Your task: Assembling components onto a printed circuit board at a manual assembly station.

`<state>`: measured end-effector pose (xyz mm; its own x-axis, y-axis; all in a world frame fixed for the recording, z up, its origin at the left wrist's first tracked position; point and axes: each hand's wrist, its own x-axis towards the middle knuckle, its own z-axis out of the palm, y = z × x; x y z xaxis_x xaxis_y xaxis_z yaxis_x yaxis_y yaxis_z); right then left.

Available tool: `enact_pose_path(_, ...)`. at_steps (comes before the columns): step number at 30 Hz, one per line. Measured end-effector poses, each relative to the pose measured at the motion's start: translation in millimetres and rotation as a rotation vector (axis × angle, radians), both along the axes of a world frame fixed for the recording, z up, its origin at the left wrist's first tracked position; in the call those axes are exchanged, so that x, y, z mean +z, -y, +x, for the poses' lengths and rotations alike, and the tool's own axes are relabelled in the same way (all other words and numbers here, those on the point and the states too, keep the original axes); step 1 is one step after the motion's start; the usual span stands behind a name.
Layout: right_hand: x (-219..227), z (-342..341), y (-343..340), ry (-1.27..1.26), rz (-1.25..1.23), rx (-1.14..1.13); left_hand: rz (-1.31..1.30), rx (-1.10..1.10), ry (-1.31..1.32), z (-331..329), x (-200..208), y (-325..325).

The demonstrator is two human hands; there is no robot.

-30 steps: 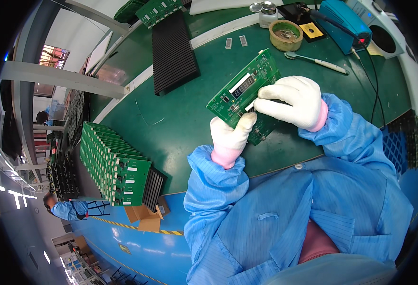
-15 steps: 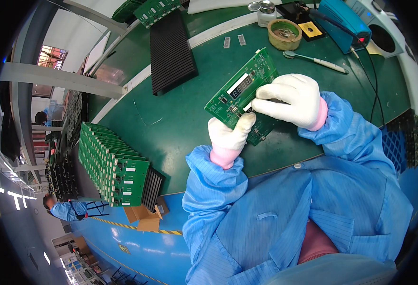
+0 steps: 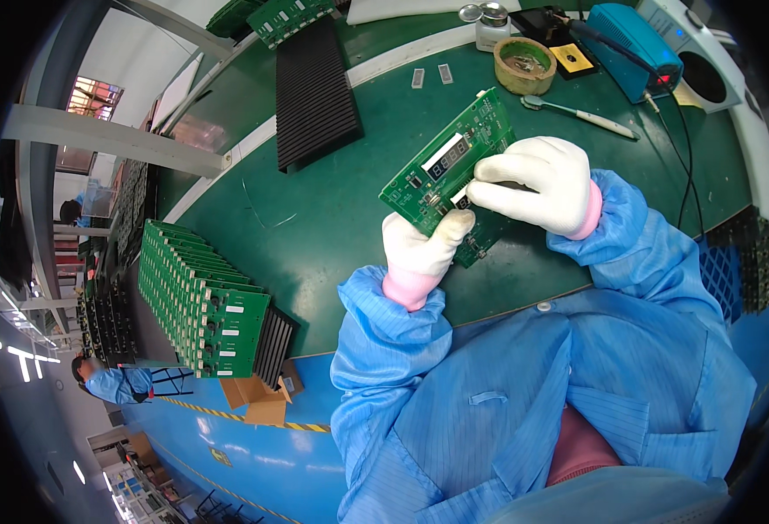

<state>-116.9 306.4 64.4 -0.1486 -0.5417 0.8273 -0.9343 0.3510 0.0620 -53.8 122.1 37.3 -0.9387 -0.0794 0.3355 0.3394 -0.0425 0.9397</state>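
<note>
My left hand (image 3: 424, 249), in a white glove with a pink cuff, grips a green circuit board (image 3: 415, 196) by its near edge, thumb on top. The board is tilted above the green bench. A four-digit display (image 3: 448, 159) with a white side sits on it. More green board (image 3: 482, 242) shows below, partly covered by my hands; whether it is a separate board I cannot tell. My right hand (image 3: 533, 185), gloved alike, has its fingers bent together at a second, smaller-looking digit display (image 3: 461, 200), mostly hidden by the fingertips.
Two small display modules (image 3: 431, 76) lie beyond the board. A brush (image 3: 581, 115), a round tub (image 3: 524, 65), a metal-lidded bottle (image 3: 492, 31) and a blue soldering station (image 3: 633, 52) stand back right. Left are a black ribbed rack (image 3: 317, 96) and a row of upright boards (image 3: 205, 301).
Both hands and the board stay almost in place, shifting very slightly right. The view has moved a little; the grips look the same.
</note>
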Motion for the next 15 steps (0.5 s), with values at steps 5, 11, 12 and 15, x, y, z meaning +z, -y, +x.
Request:
enact_pose_path(5, -2.9, 0.0, -2.6, 0.016, 0.024, 0.007, 0.026, -0.026, 0.018, -0.4, -0.1, 0.3)
enact_pose_path(11, -2.7, 1.6, -2.2, 0.015, 0.007, 0.006, 0.028, -0.05, 0.0, -1.1, -2.7, 1.4)
enact_pose_path(12, -1.9, 2.3, -2.0, 0.022, 0.008, 0.004, 0.029, -0.052, -0.003, -1.4, -3.0, 1.5)
enact_pose_path(15, -1.0, 3.5, -1.9, 0.036, 0.012, -0.001, 0.03, -0.055, -0.009, -1.6, -3.4, 1.3)
